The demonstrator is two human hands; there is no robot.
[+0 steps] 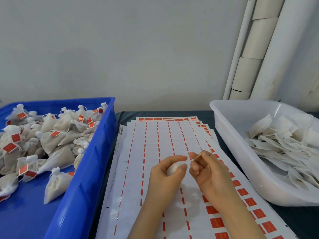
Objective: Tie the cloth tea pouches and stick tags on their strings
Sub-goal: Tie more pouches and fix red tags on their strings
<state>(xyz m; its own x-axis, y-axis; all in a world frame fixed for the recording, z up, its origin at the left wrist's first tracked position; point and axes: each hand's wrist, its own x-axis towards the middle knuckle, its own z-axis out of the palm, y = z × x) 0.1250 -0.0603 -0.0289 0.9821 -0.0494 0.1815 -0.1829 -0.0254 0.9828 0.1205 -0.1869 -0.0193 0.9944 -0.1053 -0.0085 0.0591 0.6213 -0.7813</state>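
Nearest to us, both forearms are cut off by the lower edge, and so is the near end of the stack of sticker sheets [155, 144] they reach over. Above the middle of the sheets our left hand [165, 173] curls round a small white cloth pouch [173, 169], mostly hidden behind fingers and thumb, so only a rounded patch of cloth shows. Just right of it our right hand [207, 171] pinches the pouch's thin string [198, 156] between thumb and forefinger, a loose end dangling across the fingers; we cannot make out whether a knot is made. Red tags [215, 222] line the sheets' right side. Left of the sheets a blue crate [96, 152], cut off at the frame's side, holds tied, tagged pouches [57, 135]. Right of the sheets a white tub [229, 135], also cropped, holds flat pouches [279, 135]. Beyond the sheets a strip of dark surface [172, 113] shows, and pale rolls [248, 73] lean at the wall.
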